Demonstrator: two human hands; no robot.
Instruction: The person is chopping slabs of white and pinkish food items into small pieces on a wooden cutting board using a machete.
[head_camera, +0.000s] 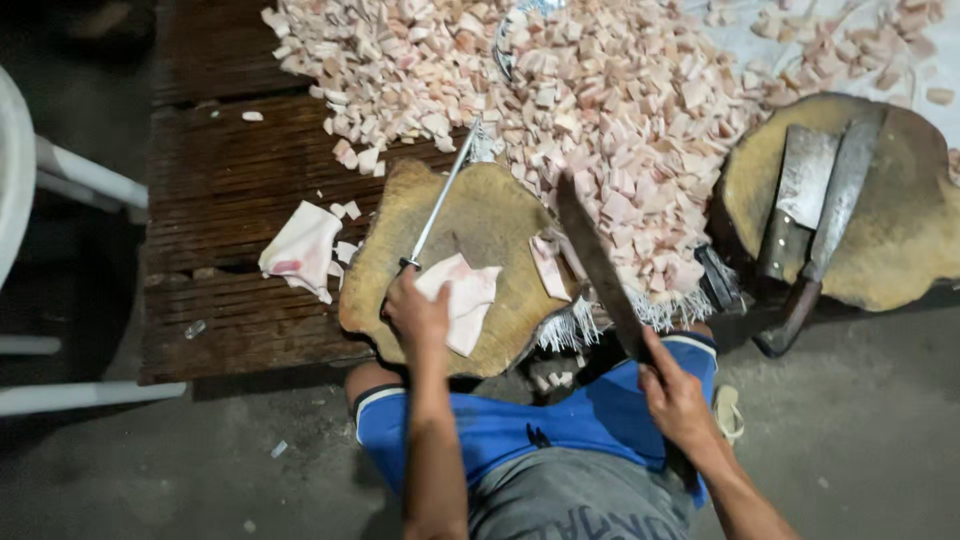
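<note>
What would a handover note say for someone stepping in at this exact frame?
Left hand: grip on a sharpening steel, palm by a pale slab of fat on the near chopping block.
Right hand: grip on a long knife, blade raised over the block.
Done: big pile of diced pieces behind.
Left: the slab, another slab on the wooden platform.
Two spare knives lie on the far block.

Left hand (415, 312) reached forward, arm straight, fingers curled shut, knuckles up. Right hand (675, 392) sat nearer the body, fist clenched, wrist cocked, forearm angled inward from right.
</note>
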